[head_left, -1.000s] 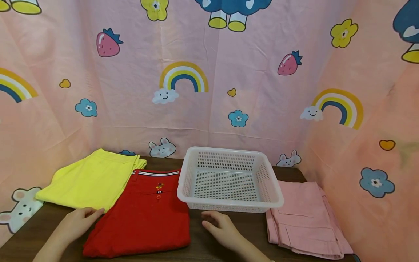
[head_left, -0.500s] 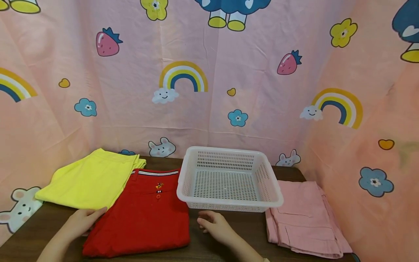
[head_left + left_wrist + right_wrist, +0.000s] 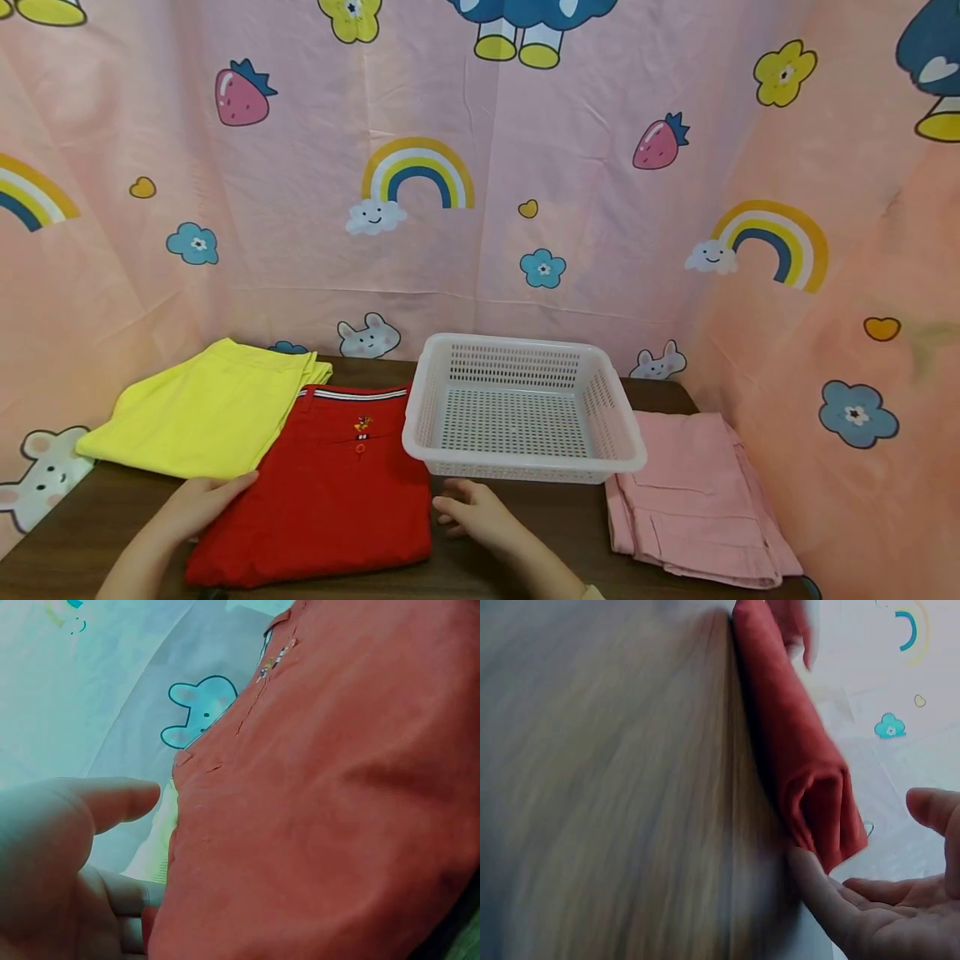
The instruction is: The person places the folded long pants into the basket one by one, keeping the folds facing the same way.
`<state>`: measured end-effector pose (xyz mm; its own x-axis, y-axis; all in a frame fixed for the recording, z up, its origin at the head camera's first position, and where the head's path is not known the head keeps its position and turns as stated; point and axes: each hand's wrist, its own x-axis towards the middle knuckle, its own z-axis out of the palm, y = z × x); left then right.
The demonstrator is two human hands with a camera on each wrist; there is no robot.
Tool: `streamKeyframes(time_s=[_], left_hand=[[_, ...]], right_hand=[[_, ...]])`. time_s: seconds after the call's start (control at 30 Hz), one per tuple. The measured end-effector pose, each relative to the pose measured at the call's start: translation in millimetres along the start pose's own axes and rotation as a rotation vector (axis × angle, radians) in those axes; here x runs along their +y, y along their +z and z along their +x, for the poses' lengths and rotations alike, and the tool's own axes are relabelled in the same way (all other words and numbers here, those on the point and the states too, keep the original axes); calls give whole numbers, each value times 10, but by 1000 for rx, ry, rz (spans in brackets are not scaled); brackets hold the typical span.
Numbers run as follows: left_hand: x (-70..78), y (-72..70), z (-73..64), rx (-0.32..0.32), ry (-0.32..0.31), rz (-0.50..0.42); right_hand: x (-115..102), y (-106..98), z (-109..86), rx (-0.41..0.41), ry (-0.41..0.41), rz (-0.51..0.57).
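Observation:
Folded red trousers (image 3: 330, 492) with a striped waistband and a small embroidered motif lie in front, left of centre. My left hand (image 3: 197, 505) is at their left edge; in the left wrist view its thumb (image 3: 127, 801) stands off the cloth while the other fingers reach under the edge. My right hand (image 3: 480, 515) is by their right edge. The right wrist view shows its thumb and fingers spread apart, with one fingertip (image 3: 804, 862) right at the bottom of the red fold. Neither hand grips the cloth.
A white perforated plastic basket (image 3: 525, 467) stands behind the right hand. Folded yellow trousers (image 3: 202, 412) lie at the back left, partly under the red pair. Folded pink trousers (image 3: 690, 500) lie on the right. A printed cloth (image 3: 450, 258) surrounds the brown table (image 3: 555, 517).
Both hands have moved inward: the left one right, over the red trousers' left edge, and the right one left, to their right edge. The trousers have hardly moved.

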<state>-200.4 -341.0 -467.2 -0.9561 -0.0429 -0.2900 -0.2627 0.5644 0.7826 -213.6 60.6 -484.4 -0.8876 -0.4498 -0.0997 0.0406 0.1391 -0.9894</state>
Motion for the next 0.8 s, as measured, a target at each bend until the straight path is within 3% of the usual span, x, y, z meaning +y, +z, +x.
streamKeyframes(time_s=[0.33,0.8], left_hand=[[42,29,28,-21,-29,59],[2,105,25,-60,-32,-86]], right_hand=[[-30,184,66,60,27,36],[-3,296,143,61,31,61]])
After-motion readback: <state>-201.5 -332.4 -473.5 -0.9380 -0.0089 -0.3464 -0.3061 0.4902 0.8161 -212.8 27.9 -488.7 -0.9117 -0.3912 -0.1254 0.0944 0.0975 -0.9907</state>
